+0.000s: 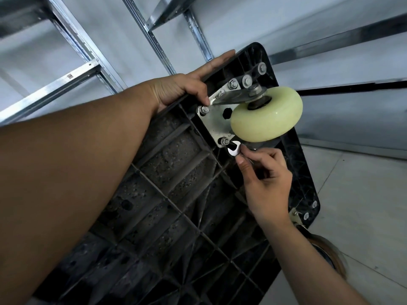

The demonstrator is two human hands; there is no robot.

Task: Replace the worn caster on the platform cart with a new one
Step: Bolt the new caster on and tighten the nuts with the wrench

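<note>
Wrench (pixel 234 150): handle hidden inside right hand (pixel 267 183). Cart (pixel 176 194): lower end cut off by frame edge. Second wheel (pixel 328 252): mostly hidden behind right forearm. Shelving (pixel 72 75): cropped at top.

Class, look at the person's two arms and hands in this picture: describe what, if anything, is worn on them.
Nothing is worn. The left hand and right hand are bare, with no gloves, rings, watch or bracelet visible. Both forearms are bare as far as the frame shows, with no sleeve in view. The fingernails are short and unpainted.

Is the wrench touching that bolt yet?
Apart. The head view shows the wrench in the right hand, a dark gap before the bolt.
</note>
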